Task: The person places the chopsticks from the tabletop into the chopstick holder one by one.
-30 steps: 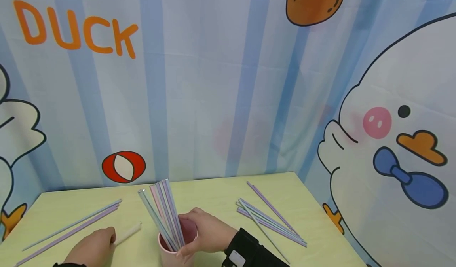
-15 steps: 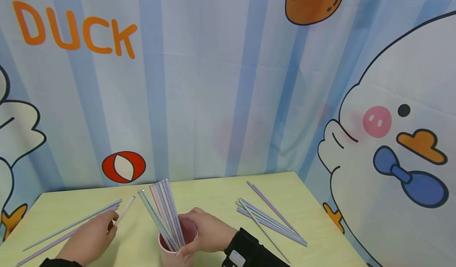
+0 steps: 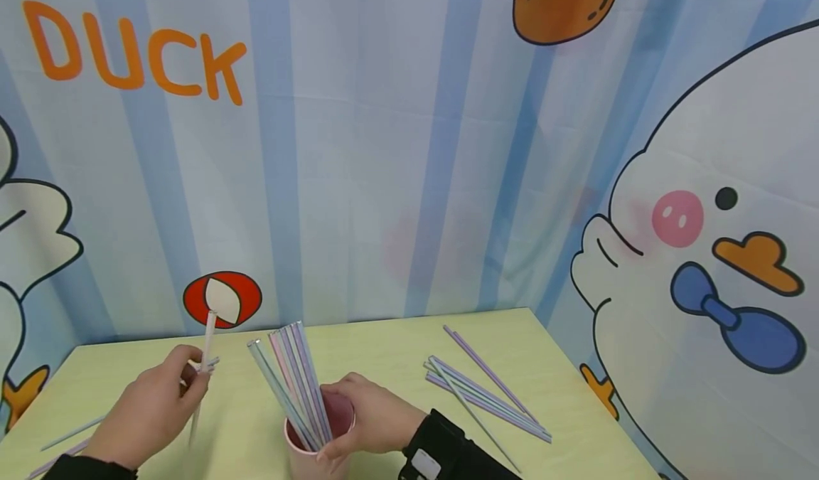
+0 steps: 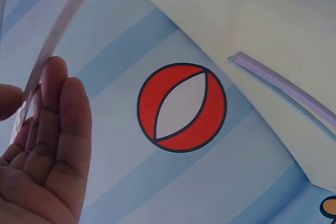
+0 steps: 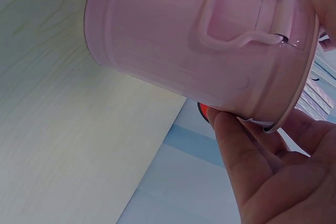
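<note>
A pale pink straw stands nearly upright in my left hand, pinched between thumb and fingertips. The same straw runs up past the fingers in the left wrist view. My right hand grips the rim of a pink metal bucket, fingers on one side and thumb on the other. Several blue, pink and purple straws lean leftward out of the bucket. The bucket's lower part is cut off by the head view's bottom edge, while the right wrist view shows its wire handle.
Left of the bucket, a few blue and purple straws lie on the yellow table, partly covered by my left hand. To the right lies a loose bunch of straws. A striped duck-print curtain hangs behind.
My left hand has lifted the pale pink straw from near the table and turned it from slanting to nearly upright. The right hand and the bucket have stayed put.
</note>
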`<state>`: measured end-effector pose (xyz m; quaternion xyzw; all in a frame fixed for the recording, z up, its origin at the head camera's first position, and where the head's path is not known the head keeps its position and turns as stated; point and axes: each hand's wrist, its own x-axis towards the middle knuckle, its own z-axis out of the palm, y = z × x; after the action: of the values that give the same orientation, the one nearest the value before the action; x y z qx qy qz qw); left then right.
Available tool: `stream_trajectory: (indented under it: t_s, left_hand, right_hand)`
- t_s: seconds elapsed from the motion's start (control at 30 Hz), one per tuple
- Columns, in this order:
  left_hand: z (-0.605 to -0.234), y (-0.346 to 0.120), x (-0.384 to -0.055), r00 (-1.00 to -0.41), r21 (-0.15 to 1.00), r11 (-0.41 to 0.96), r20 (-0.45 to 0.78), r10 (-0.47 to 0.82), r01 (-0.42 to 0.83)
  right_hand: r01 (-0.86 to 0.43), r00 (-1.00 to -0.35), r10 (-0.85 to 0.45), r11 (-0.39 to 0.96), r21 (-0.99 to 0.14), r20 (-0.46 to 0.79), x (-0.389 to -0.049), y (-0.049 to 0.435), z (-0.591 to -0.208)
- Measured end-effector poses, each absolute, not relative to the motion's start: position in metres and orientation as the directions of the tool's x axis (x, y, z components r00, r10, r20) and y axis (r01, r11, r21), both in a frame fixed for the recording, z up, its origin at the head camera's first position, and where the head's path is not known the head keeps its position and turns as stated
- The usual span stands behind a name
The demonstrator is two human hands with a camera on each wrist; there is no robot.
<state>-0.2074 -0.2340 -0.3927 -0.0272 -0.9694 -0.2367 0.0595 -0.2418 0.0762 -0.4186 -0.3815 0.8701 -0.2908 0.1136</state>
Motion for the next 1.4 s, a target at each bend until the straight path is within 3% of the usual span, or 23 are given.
stream_trajectory:
  t_s: [0.47,0.97,1.17,1.4]
  left_hand:
    - [-0.362,-0.215,-0.198,-0.956,0.607,0.788,0.278,-0.088,0.104]
    - [-0.345,-0.191,-0.194,-0.880,0.708,0.643,0.462,-0.109,0.292]
    - [-0.349,-0.182,-0.195,-0.871,0.710,0.621,0.483,-0.087,0.332]
    - [-0.359,-0.175,-0.197,-0.914,0.763,0.579,0.399,-0.072,0.288]
  right_hand:
    - [-0.603,-0.682,-0.731,0.536,-0.591,0.032,-0.243,0.076,-0.421]
    - [-0.591,-0.683,-0.730,0.538,-0.601,0.020,-0.242,0.076,-0.418]
    - [-0.589,-0.686,-0.727,0.542,-0.599,0.017,-0.243,0.076,-0.419]
    - [-0.604,-0.667,-0.745,0.517,-0.606,0.030,-0.243,0.077,-0.419]
